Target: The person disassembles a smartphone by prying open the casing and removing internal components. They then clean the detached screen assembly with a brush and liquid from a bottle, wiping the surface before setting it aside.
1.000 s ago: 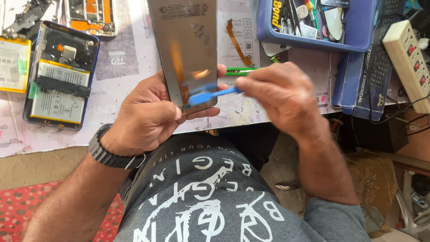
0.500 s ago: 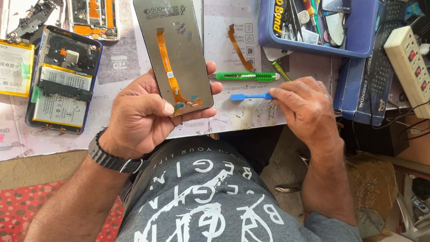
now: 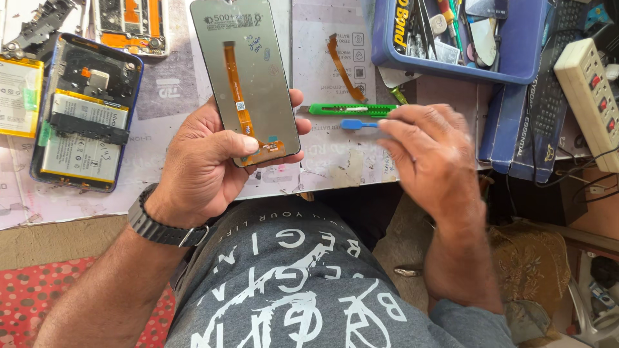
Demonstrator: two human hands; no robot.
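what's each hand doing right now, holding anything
Left hand: closed around the phone screen panel, thumb on its lower end.
Right hand: fingers on the blue plastic tool on the table; a firm grip cannot be told.

Left hand (image 3: 209,158) raised palm-up ahead of the torso, fingers wrapped behind what it grips, thumb (image 3: 235,143) pressed flat across the front face, 3 fingertips showing past the far edge. Left wrist bent slightly back, forearm running down toward the body. Right hand (image 3: 429,151) just beside the left, back up, fingers pinched together and pointing left. Right forearm angled steeply down.
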